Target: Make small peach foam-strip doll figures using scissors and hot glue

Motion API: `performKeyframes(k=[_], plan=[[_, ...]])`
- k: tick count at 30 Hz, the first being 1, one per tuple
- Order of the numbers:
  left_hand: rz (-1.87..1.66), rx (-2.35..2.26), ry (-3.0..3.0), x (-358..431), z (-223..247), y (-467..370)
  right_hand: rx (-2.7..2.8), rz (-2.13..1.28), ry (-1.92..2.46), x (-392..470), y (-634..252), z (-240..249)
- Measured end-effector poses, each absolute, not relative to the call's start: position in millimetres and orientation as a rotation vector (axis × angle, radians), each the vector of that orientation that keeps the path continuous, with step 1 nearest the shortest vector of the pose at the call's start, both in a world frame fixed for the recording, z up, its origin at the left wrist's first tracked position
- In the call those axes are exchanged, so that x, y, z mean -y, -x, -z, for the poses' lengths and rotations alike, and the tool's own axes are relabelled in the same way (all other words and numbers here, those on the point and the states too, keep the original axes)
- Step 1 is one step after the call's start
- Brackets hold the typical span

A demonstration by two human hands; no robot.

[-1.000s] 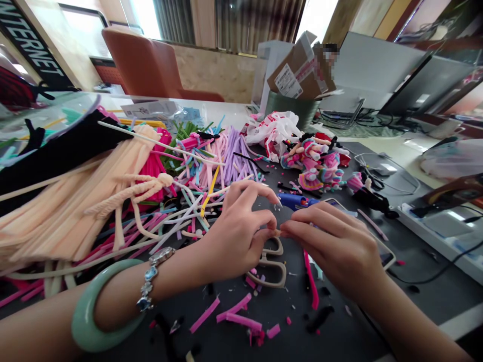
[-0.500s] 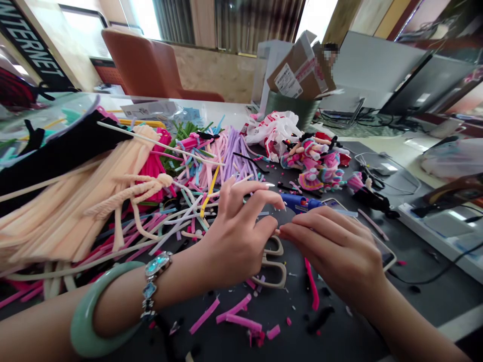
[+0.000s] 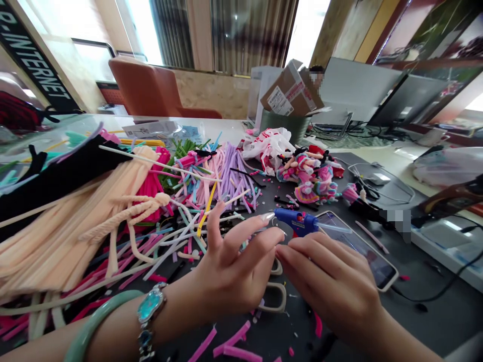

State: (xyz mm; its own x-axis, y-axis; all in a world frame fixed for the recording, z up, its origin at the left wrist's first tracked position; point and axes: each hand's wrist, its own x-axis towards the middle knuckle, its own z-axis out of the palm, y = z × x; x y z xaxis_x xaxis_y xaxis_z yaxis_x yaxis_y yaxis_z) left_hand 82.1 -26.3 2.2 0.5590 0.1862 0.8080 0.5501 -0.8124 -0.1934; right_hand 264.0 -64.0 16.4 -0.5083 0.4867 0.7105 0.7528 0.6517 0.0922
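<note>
My left hand point(image 3: 239, 256) is in the middle, thumb and index finger bent together, the other fingers raised. My right hand point(image 3: 332, 271) meets it fingertip to fingertip, its fingers pressed together. Whatever lies between the fingertips is too small or hidden to make out. Just beyond them lies a blue glue gun point(image 3: 298, 221) with a clear stick at its back. The beige scissors point(image 3: 277, 297) rest beneath the hands, partly covered. Pink stem pieces point(image 3: 232, 338) are scattered nearer to me. A phone point(image 3: 362, 251) lies behind my right hand.
Bundles of peach fuzzy stems point(image 3: 86, 216) and purple stems point(image 3: 236, 168) cover the left side. Small fuzzy dolls point(image 3: 311, 173) lie beyond the glue gun, beside a white plastic bag point(image 3: 269, 146). A power strip point(image 3: 441, 239) and cables are at the right.
The view has tilted up, so the background sits lower. Both hands have shifted slightly down in the picture and still meet at the fingertips. More of the glue gun and phone shows.
</note>
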Motion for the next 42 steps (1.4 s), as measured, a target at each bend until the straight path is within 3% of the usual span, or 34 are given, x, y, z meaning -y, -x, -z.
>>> performKeyframes(k=[11,25,30,37,42], plan=[[1.383,0.427,2.247,24,9,-80,2.195,0.676,0.775,71,-268,-11],[1.291,0.496,2.325,17,-23,-71,2.208,0.735,0.869,74,-276,-19],[1.353,0.535,2.418,8,-18,-68,1.960,0.414,0.996,70,-267,-18],[1.467,1.015,2.806,9,-23,-77,1.598,-0.282,1.300,66,-259,-18],[1.513,1.331,3.050,8,-23,-76,1.505,-0.466,1.331,66,-258,-13]])
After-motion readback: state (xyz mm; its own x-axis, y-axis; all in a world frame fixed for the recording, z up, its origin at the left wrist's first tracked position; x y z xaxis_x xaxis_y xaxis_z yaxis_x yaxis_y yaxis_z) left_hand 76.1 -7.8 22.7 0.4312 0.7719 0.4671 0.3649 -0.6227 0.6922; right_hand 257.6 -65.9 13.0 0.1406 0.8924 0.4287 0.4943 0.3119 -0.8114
